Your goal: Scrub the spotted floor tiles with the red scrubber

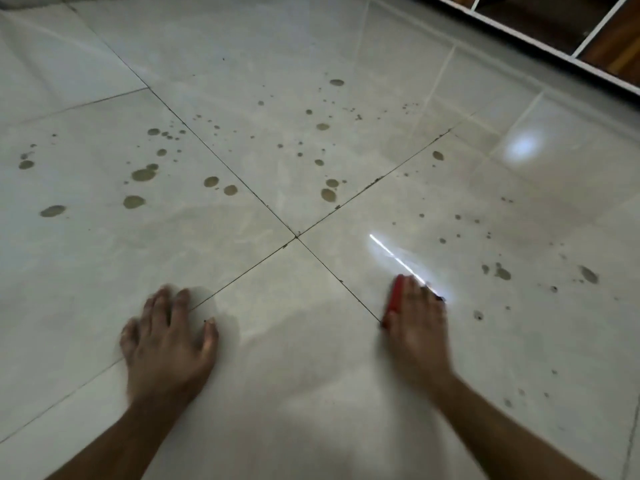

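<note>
Pale glossy floor tiles point(242, 306) fill the view, divided by dark grout lines that cross near the middle. Brown dried spots point(143, 174) are scattered over the left, far and right tiles. My right hand point(415, 327) grips the red scrubber point(394, 299) and holds it down on the near right tile; only the scrubber's left edge shows from under my fingers. My left hand point(169, 337) lies flat on the near left tile with its fingers spread. Both hands are motion-blurred.
A tiled skirting point(485, 74) runs along the far right, with a dark wooden door or frame with white bars point(571, 32) above it. A bright light streak point(391, 252) reflects on the tile just beyond my right hand.
</note>
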